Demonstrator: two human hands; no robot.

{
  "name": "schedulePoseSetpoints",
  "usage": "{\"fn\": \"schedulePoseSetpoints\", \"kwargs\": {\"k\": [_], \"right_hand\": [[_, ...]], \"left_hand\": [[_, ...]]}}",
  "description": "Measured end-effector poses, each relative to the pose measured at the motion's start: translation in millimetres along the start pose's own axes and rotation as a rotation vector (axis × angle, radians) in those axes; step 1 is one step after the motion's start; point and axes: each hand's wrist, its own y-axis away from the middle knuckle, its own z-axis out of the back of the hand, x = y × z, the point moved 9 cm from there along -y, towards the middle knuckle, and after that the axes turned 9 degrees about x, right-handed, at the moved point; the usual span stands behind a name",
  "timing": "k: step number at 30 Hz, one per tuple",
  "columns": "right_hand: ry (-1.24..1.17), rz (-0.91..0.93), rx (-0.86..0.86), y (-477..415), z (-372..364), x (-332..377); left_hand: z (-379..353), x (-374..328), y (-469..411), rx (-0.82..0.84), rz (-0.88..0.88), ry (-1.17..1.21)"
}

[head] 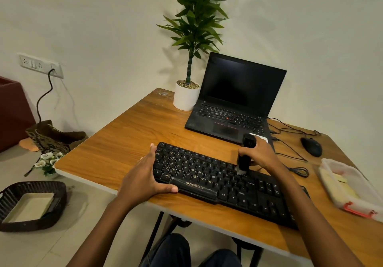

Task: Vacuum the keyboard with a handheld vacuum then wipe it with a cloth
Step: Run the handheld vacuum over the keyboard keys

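"ZEBRONICS" — on the keyboard (223,181) front edge

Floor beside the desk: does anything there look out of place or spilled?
Yes. A bunch of white flowers lies on the floor by the left edge of the table, beside a slumped patterned bag, not in any vase.
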Motion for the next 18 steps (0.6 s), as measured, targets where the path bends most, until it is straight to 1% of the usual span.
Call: {"fn": "schedulePoseSetpoints", "kwargs": {"k": [1, 2, 3, 4, 5, 6, 7, 8, 9, 10, 11, 12, 13, 14, 16, 17, 18], "right_hand": [[0.084, -0.031, -0.006, 2, 6, -4], [0.232, -0.050, -0.031, 5, 12, -4], [0.369, -0.033, -0.087, 8, 19, -1], [0.410, 0.033, -0.178, 12, 28, 6], [0.297, 0.101, -0.246, 16, 36, 9], [0.055, 0.165, -0.269, 20, 41, 12], [-0.212, 0.217, -0.230, 20, 43, 14], [-0.397, 0.264, -0.129, 19, 37, 20], [-0.477, 0.282, -0.001, 15, 28, 25], [-0.483, 0.277, 0.143, 11, 14, 30], [-0.427, 0.243, 0.276, 7, -2, 32], [-0.342, 0.196, 0.374, 3, -16, 30], [-0.251, 0.167, 0.416, -3, -24, 28], [-0.179, 0.172, 0.399, -9, -25, 30], [-0.114, 0.231, 0.276, -20, -16, 41], [-0.150, 0.237, 0.293, -23, -17, 45], [-0.204, 0.218, 0.373, -23, -25, 48]], "left_hand": [[0, 0, 0, 0.001, 0.001, -0.003], [-1, -1, 0, 0.002, 0.002, -0.007], [-1, -1, 0, 0.003, 0.006, -0.011], [-1, -1, -1, 0.006, 0.008, -0.013], [-1, -1, -1, 0.007, 0.008, -0.012], [-2, 0, -1, 0.005, 0.007, -0.005], [-2, 1, -1, 0.005, 0.006, 0.001], [-2, 1, -2, 0.007, 0.006, 0.001], [-2, 1, -2, 0.009, 0.007, -0.002], [-2, 1, -1, 0.009, 0.007, -0.002], [-2, 2, -1, 0.007, 0.008, -0.001], [-2, 1, -1, 0.004, 0.008, -0.001], [-2, 2, -1, 0.003, 0.012, -0.003], [-2, 3, -2, 0.003, 0.017, -0.003], [-3, 5, -2, 0.007, 0.025, 0.001], [-3, 6, -2, 0.008, 0.028, 0.000], [-4, 5, -3, 0.009, 0.029, -0.002]]}}
